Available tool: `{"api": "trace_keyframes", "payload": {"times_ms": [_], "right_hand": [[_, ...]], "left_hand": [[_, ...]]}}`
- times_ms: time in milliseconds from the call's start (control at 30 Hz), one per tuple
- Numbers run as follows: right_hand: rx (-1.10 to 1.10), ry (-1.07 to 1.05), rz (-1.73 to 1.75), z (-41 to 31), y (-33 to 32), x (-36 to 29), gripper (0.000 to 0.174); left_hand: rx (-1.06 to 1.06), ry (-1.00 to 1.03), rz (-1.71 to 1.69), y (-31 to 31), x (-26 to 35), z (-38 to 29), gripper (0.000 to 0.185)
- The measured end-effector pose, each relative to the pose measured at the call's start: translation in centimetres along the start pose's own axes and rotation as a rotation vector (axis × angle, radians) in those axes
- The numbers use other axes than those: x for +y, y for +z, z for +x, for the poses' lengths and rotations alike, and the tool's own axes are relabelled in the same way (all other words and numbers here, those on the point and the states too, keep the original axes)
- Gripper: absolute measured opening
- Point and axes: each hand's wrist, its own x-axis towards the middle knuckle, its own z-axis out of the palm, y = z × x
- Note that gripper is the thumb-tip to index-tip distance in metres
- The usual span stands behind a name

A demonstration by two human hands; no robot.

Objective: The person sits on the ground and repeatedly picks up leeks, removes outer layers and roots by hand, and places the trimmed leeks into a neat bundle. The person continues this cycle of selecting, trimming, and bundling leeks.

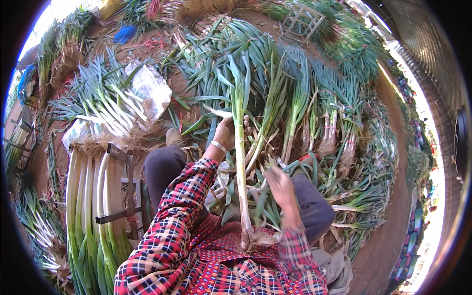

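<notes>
A long leek [239, 147] stands lengthwise before me, its leaves pointing away and its rooted end at my lap. My left hand [228, 132], with a pale bracelet on the wrist, is closed round its upper stem. Strips of outer skin hang loose beside the root end. To the right of the stem is my right hand [278, 184], blurred; its finger state and anything in it are unclear. More leeks with green leaves [271, 107] lie just beyond my hands. Leaf scraps [269, 210] are strewn between my knees.
At left, a metal rack [131, 195] holds upright pale leeks [86, 191]. Behind it, trimmed leeks [107, 103] lie on white plastic sacks [151, 88]. Tied leek bundles [330, 125] and a leaf pile [376, 147] are at right. A metal stool frame [303, 23] stands at the back.
</notes>
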Motion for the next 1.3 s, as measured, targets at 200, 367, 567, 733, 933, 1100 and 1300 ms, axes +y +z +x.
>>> {"api": "trace_keyframes", "payload": {"times_ms": [200, 367, 567, 733, 933, 1100, 1300], "right_hand": [[-0.011, 0.059, 0.372, 10.3, 5.2, -1.1, 0.041], [0.053, 0.065, 0.08, 12.7, 5.5, 3.1, 0.037], [-0.1, 0.086, -0.126, 9.6, 6.2, -3.6, 0.034], [0.221, -0.407, -0.061, 3.3, 6.9, -1.2, 0.011], [0.396, -0.053, 0.551, 6.9, 7.2, 3.7, 0.015], [0.499, -0.148, 0.324, 6.3, 8.4, 2.7, 0.025], [-0.065, 0.137, 0.635, -4.2, 4.6, 0.8, 0.03]], "left_hand": [[0.03, -0.094, 0.538, -0.8, -2.1, 1.2, 0.041], [0.087, -0.195, 0.406, -5.4, -2.9, 3.5, 0.035], [0.184, -0.115, 0.66, -9.5, -0.3, 5.3, 0.027], [0.246, -0.101, 0.674, -6.0, -3.8, 3.4, 0.027], [0.191, -0.101, 0.529, -6.1, -5.8, 3.6, 0.033], [0.22, 0.045, 0.769, -5.4, -5.4, 4.8, 0.029], [0.426, 0.159, 0.818, -8.8, -2.1, 6.7, 0.02]]}}
